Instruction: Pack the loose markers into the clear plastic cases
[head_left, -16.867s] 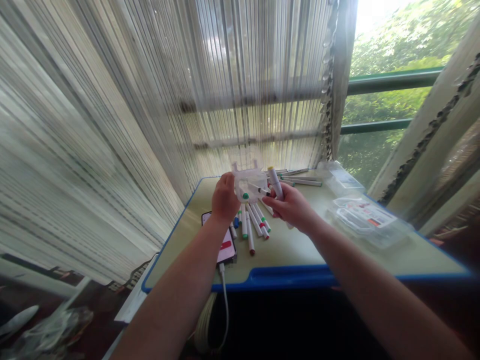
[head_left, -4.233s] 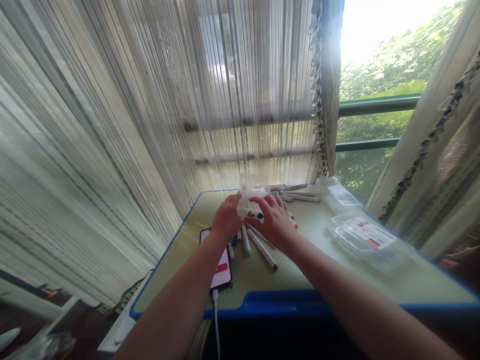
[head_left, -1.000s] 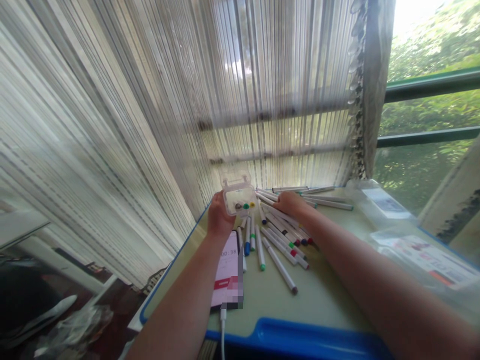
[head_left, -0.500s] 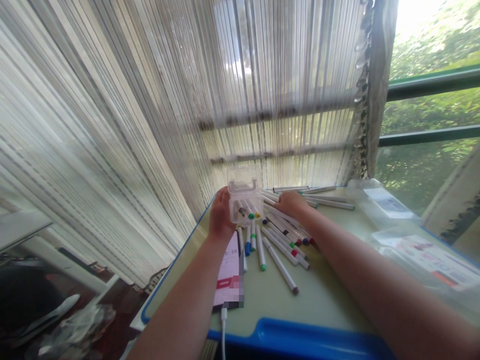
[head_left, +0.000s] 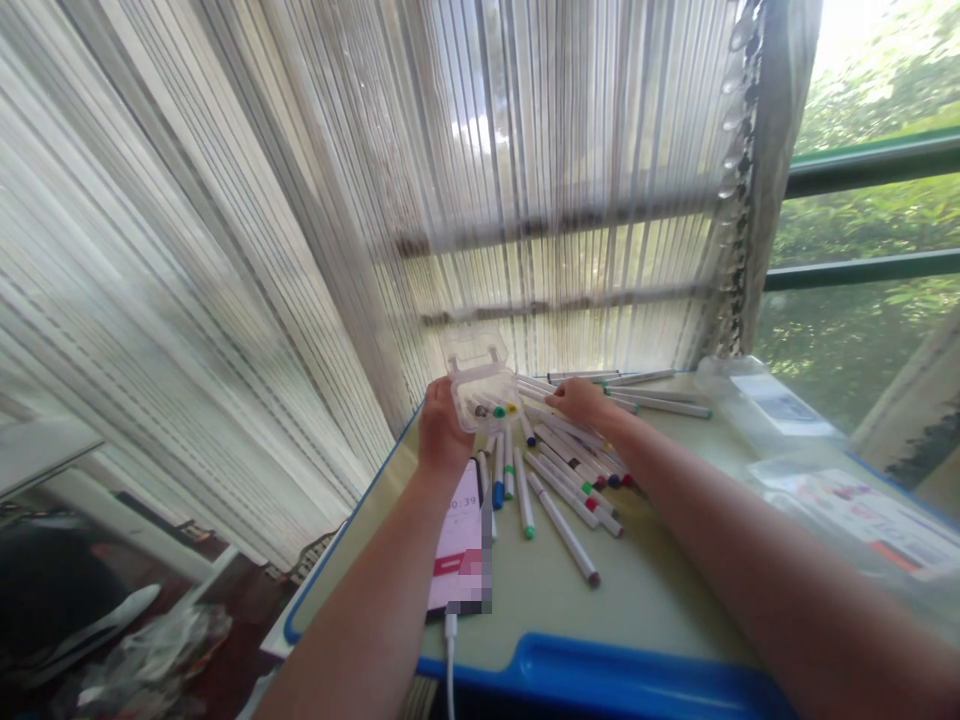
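Observation:
My left hand grips the side of a small clear plastic box, tilted so that its open end faces me. Inside lie several white marker pens, their green, yellow and dark ends showing. My right hand is closed over the pile to the right of the box. Its fingertips pinch a white marker pen, partly hidden by other pens. Below both hands, loose marker pens with coloured ends are spread over the pale tabletop.
A phone with a white charging cable lies beneath my left wrist. Two clear plastic cases with labels sit at the right side. A blue tray edge runs along the front. Striped curtains hang behind the table.
My left hand has tipped the box and shifted it slightly up and to the left. My right hand stays almost at the same spot over the pens.

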